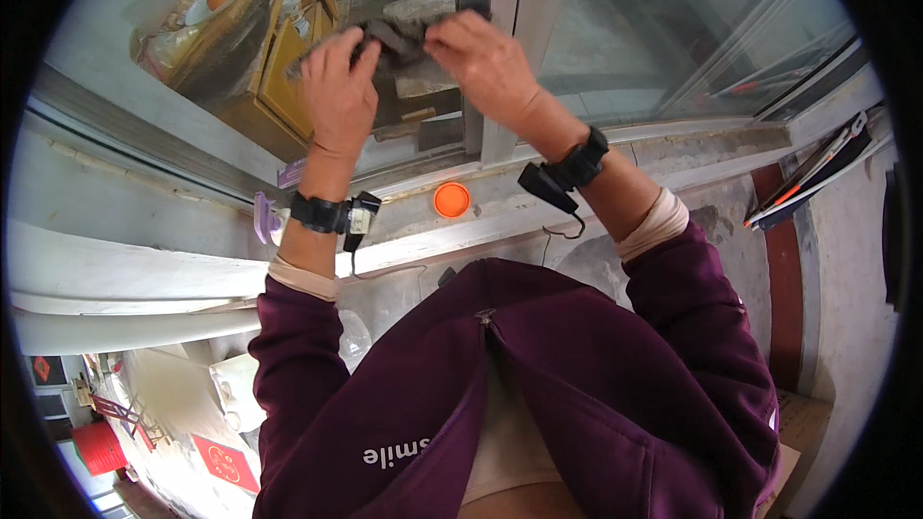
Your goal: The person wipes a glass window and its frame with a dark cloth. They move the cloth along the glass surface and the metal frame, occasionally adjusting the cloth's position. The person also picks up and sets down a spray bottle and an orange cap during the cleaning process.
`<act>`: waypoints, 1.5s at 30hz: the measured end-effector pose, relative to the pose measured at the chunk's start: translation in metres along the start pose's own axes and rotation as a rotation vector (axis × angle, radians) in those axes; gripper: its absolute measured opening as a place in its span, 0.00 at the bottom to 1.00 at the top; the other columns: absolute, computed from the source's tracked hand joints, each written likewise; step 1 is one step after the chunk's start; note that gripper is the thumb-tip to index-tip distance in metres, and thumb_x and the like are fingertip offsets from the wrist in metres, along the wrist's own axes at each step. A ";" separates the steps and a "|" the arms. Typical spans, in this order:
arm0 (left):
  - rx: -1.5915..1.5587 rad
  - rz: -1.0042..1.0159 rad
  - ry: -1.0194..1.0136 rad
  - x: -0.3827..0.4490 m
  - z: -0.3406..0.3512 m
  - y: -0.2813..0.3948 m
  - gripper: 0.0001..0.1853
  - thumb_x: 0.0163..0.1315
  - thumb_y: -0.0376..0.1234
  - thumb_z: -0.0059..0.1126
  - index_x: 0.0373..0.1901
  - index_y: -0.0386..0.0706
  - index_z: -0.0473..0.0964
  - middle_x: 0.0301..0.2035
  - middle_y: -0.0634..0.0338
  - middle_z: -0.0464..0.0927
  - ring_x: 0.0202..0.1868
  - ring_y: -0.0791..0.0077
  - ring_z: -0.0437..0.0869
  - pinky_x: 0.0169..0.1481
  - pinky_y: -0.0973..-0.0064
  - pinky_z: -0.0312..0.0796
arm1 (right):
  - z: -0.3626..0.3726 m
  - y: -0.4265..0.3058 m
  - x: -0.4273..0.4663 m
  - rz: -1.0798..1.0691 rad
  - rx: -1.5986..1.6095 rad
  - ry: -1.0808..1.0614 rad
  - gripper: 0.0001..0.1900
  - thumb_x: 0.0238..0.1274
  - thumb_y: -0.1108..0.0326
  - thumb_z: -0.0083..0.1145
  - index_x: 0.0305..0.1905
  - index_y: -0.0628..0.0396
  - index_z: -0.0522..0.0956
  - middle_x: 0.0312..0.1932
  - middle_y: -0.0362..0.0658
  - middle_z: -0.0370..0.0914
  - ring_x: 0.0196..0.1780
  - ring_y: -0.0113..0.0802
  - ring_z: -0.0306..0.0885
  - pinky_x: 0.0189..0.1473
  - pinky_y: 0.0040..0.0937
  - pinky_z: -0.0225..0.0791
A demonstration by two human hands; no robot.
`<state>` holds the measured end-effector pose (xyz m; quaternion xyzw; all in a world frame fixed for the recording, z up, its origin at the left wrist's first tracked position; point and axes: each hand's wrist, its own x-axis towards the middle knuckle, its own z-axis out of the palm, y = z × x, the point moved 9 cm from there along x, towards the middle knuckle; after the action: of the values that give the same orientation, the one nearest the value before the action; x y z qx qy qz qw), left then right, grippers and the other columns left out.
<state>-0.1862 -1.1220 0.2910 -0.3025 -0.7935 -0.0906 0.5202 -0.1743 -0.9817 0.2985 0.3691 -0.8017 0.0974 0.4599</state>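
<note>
A dark grey cloth (395, 40), blurred and bunched, is stretched between my two hands in front of a glass window pane (606, 36). My left hand (339, 90) pinches its left end between thumb and fingers. Its right end is gripped by my right hand (484, 65), close to the window frame's upright (497, 29). An orange round lid (452, 200) lies on the sill below the hands. Near my left wrist, a purple plastic piece (266, 218) stands on the sill, partly hidden.
Behind the glass are a yellow wooden cabinet (285, 86) and a basin with an orange object. Umbrella-like or rod-shaped items (807, 173) lean at the right wall. Black devices with cables hang from both wrists. A cardboard box (800, 422) is at lower right.
</note>
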 end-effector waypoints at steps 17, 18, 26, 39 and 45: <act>-0.186 -0.039 -0.695 -0.254 0.137 0.059 0.12 0.56 0.31 0.53 0.42 0.43 0.79 0.52 0.59 0.73 0.57 0.64 0.72 0.57 0.65 0.65 | 0.204 -0.054 -0.241 0.092 0.063 -0.699 0.05 0.50 0.68 0.58 0.29 0.53 0.83 0.43 0.38 0.73 0.54 0.35 0.72 0.47 0.32 0.75; -0.169 -0.056 -0.734 -0.263 0.142 0.061 0.11 0.56 0.31 0.53 0.40 0.43 0.78 0.51 0.60 0.73 0.57 0.64 0.72 0.57 0.65 0.66 | 0.209 -0.056 -0.247 0.099 0.070 -0.717 0.04 0.50 0.69 0.57 0.29 0.53 0.82 0.42 0.38 0.72 0.53 0.34 0.72 0.46 0.32 0.76; -0.207 -0.183 -0.652 -0.252 0.106 0.053 0.10 0.57 0.29 0.54 0.41 0.42 0.79 0.47 0.56 0.73 0.51 0.60 0.74 0.52 0.62 0.68 | 0.177 -0.070 -0.210 0.064 0.151 -0.715 0.04 0.54 0.69 0.58 0.30 0.54 0.81 0.40 0.38 0.73 0.51 0.35 0.73 0.43 0.31 0.76; 0.235 0.027 0.158 0.032 -0.136 -0.076 0.29 0.47 0.18 0.56 0.53 0.48 0.80 0.47 0.55 0.75 0.48 0.54 0.76 0.54 0.61 0.69 | -0.054 -0.054 0.127 -0.251 0.175 0.355 0.13 0.48 0.75 0.61 0.42 0.58 0.83 0.47 0.41 0.77 0.48 0.40 0.75 0.46 0.35 0.71; 0.289 0.069 0.153 0.052 -0.123 -0.094 0.32 0.44 0.17 0.56 0.54 0.50 0.80 0.48 0.56 0.75 0.49 0.55 0.76 0.54 0.61 0.69 | -0.037 -0.053 0.163 -0.162 0.146 0.362 0.12 0.52 0.76 0.59 0.43 0.61 0.81 0.49 0.47 0.74 0.53 0.44 0.72 0.53 0.39 0.68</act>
<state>-0.1601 -1.2335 0.4071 -0.2440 -0.7453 0.0194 0.6201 -0.1633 -1.0823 0.4417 0.4411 -0.6645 0.1825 0.5749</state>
